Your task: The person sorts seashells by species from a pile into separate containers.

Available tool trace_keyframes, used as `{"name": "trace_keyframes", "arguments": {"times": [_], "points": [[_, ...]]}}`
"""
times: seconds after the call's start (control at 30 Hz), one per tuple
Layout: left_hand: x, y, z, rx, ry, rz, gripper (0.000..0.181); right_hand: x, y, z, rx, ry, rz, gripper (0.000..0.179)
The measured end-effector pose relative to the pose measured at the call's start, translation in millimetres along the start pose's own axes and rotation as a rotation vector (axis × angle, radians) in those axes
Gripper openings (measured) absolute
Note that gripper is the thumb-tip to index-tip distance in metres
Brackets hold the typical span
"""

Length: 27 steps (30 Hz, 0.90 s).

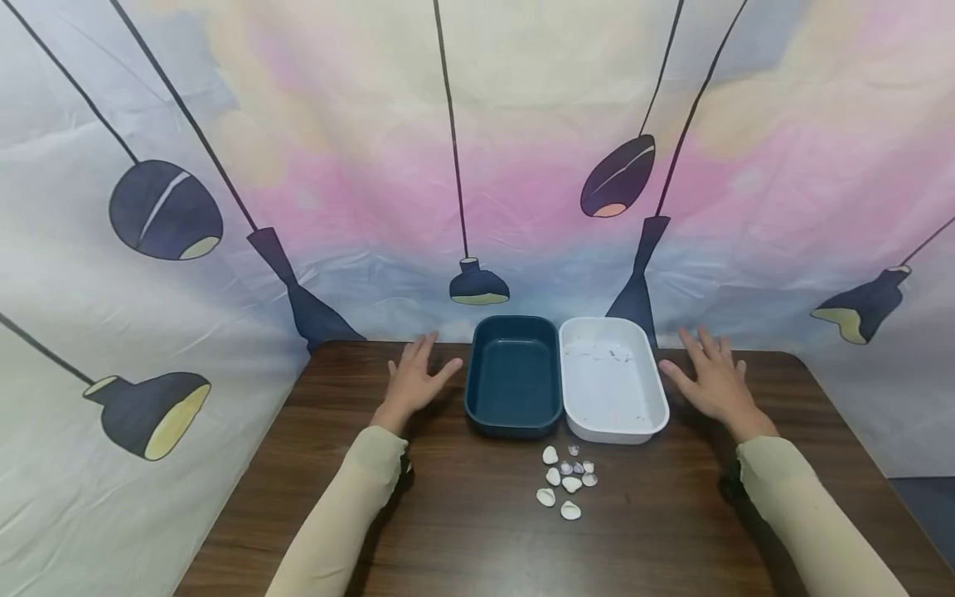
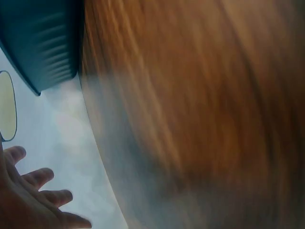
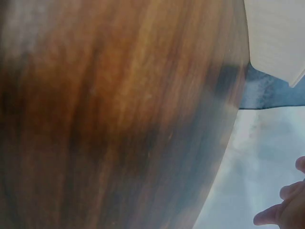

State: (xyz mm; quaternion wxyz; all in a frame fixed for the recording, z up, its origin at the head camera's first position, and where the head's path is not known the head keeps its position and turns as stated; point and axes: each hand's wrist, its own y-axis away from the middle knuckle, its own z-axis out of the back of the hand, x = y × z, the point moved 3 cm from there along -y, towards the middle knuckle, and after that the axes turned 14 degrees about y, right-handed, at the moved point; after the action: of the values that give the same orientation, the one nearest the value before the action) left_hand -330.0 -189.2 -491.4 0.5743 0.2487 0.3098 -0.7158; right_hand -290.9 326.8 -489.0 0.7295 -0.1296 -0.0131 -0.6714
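pale sleeves (image 1: 328, 522) lie across the near left and near right of a brown table (image 1: 455, 539). the left hand (image 1: 414, 380), fingers spread, is just left of a dark teal tray (image 1: 515, 381); the right hand (image 1: 715, 383), also spread, is just right of the white tray (image 1: 615, 394) beside it. small shells (image 1: 571, 484) lie nearer, loosely grouped.

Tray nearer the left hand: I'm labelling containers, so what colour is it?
The tray is dark teal, seen best in the head view.
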Motion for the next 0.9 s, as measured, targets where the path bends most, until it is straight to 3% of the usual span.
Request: {"name": "trace_keyframes", "arguments": {"times": [0.27, 0.67, 0.9], "points": [[-2.0, 1.6, -13.1, 0.130, 0.156, 0.016, 0.083, 10, -0.1, 2, -0.005, 0.009, 0.015, 0.087], [-5.4, 5.0, -30.0, 0.225, 0.245, 0.032, 0.078, 30, 3.6, 5, -0.008, 0.046, 0.050, 0.087], [-9.2, 4.2, -35.8, 0.230, 0.295, -0.004, 0.068, 44, 5.9, 8, -0.035, 0.035, 0.090, 0.083]]}}
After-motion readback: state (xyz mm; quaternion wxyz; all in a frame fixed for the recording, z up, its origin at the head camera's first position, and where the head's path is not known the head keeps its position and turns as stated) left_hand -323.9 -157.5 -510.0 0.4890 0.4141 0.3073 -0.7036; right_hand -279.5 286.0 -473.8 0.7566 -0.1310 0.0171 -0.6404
